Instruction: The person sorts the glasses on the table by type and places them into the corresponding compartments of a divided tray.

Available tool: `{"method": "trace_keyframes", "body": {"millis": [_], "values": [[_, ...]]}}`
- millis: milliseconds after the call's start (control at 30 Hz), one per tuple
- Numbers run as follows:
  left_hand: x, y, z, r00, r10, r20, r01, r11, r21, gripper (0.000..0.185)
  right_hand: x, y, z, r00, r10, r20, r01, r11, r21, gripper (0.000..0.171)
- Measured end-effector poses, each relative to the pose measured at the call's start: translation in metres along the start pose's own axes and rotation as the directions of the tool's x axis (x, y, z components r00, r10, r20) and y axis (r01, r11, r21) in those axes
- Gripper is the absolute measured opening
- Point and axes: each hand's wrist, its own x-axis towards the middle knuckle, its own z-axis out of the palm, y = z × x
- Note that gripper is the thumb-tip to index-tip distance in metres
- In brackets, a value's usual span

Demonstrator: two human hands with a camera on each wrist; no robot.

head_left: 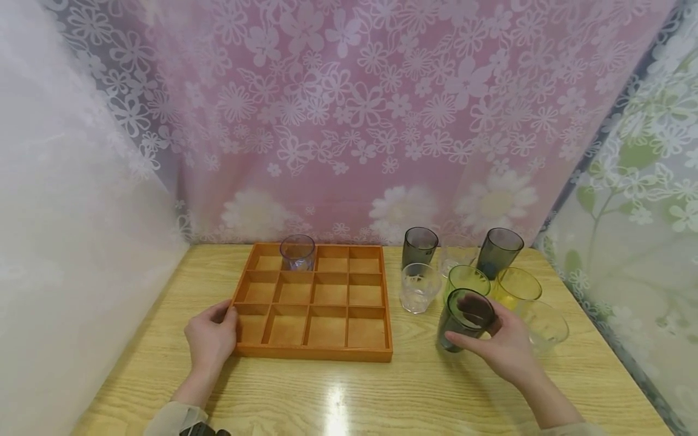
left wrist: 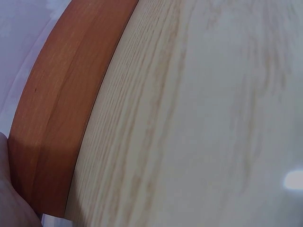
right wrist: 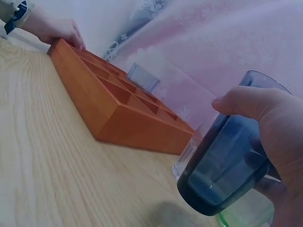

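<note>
My left hand point(head_left: 211, 336) grips the left side of a wooden compartment tray point(head_left: 313, 352) near its front corner, thumb at the rim. A short clear glass with a bluish-purple rim point(head_left: 297, 251) stands in the tray's back row, second compartment from the left. On the right, my right hand point(head_left: 511, 348) holds a dark grey glass point(head_left: 455, 324) around its side, thumb at the front and fingers behind. In the right wrist view this glass point(right wrist: 220, 161) tilts, its base above the table with a shadow below.
Right of the tray stand a clear faceted glass point(head_left: 418, 290), two more dark grey glasses point(head_left: 417, 254), a green glass point(head_left: 468, 277), a yellow glass point(head_left: 520, 284) and other clear glasses point(head_left: 548, 324). A flowered pink curtain point(head_left: 349, 121) hangs behind the wooden table point(head_left: 305, 399).
</note>
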Motion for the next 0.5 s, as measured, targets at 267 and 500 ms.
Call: {"method": "trace_keyframes", "body": {"millis": [267, 500], "values": [[0.000, -0.001, 0.000, 1.000, 0.005, -0.006, -0.005, 1.000, 0.002, 0.021, 0.013, -0.011, 0.010, 0.999, -0.045, 0.013, 0.045, 0.998, 0.049, 0.070], [0.002, -0.004, 0.001, 1.000, -0.004, 0.003, 0.004, 1.000, -0.002, 0.022, 0.024, -0.022, 0.018, 0.997, -0.068, 0.029, 0.066, 0.997, 0.049, 0.070]]}}
